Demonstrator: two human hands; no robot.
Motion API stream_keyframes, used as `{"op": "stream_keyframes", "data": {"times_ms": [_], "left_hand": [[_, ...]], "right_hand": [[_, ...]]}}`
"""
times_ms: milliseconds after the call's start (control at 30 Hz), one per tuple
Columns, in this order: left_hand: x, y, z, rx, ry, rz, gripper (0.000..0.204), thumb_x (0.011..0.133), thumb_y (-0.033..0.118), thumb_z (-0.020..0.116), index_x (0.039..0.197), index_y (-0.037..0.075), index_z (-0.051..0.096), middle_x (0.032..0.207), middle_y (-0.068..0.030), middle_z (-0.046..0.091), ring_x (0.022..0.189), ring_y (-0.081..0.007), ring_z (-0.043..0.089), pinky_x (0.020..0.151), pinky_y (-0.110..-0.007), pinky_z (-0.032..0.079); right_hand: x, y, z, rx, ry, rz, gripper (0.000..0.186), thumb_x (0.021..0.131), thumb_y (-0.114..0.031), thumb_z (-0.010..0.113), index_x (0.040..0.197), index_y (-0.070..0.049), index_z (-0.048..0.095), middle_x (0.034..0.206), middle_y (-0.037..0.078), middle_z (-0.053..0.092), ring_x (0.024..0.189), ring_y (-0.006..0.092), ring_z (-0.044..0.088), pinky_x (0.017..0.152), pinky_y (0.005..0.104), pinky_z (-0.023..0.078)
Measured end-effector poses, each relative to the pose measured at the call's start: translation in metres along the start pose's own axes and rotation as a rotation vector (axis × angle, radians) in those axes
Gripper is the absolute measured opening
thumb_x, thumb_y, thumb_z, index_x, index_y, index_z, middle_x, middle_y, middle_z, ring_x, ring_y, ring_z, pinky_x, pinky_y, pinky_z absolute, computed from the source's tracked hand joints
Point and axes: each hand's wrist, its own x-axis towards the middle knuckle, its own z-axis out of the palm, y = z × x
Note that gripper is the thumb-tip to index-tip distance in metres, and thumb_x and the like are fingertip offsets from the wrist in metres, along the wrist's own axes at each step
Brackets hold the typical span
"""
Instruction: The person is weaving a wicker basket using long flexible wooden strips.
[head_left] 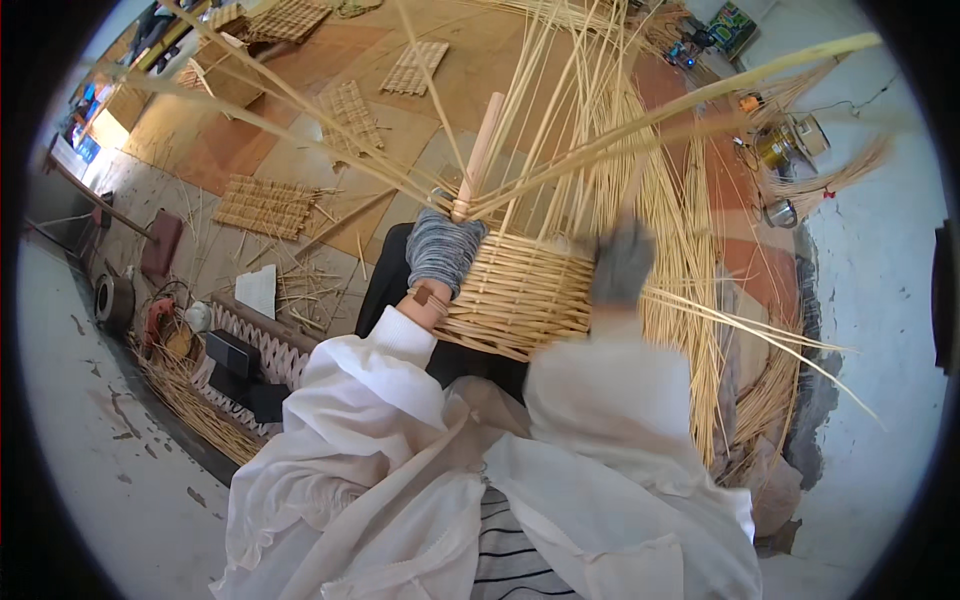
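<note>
On my lap rests a half-woven wicker basket [515, 295], long pale canes rising and fanning out from its upper rim. My left hand [445, 250], in a mottled grey knit glove, is closed on the basket's upper left corner, at the foot of a thick upright wooden stick [480, 145]. My right hand [620, 265], also in a dark grey glove, is smeared by motion beside the basket's right end; a faint tan shape shows above it, and I cannot make out what it holds or how its fingers lie.
Loose cane bundles [690, 360] lie along the right, beside coils of wire-like cane and metal containers [800, 140]. Woven mats [260, 205] and scraps lie on the floor ahead and left. A red power tool [160, 320] and black objects [230, 350] sit at lower left, near the wall [90, 430].
</note>
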Motion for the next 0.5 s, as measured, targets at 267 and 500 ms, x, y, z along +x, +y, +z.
{"op": "stream_keyframes", "data": {"times_ms": [267,500], "left_hand": [[-0.093,0.002,-0.034,-0.155,0.544,0.792,0.045,0.065,0.014,0.074,0.101,-0.002,0.052,0.091,-0.0175,0.057,0.089,-0.0259,0.055,0.079,-0.036,0.042],[-0.124,0.066,0.004,0.007,0.402,1.33,0.041,0.082,-0.006,0.044,0.122,-0.009,0.039,0.112,-0.0288,0.051,0.1,-0.0418,0.052,0.089,-0.039,0.042]], "right_hand": [[-0.038,-0.032,-0.023,0.701,-0.347,-0.037,0.016,0.089,-0.014,0.052,0.099,-0.001,0.053,0.081,0.007,0.057,0.075,0.0194,0.059,0.069,0.0377,0.054],[-0.041,-0.009,-0.063,0.269,0.021,-0.067,0.018,0.087,-0.012,0.056,0.098,0.001,0.051,0.079,0.011,0.057,0.074,0.0222,0.061,0.061,0.0321,0.058]]}}
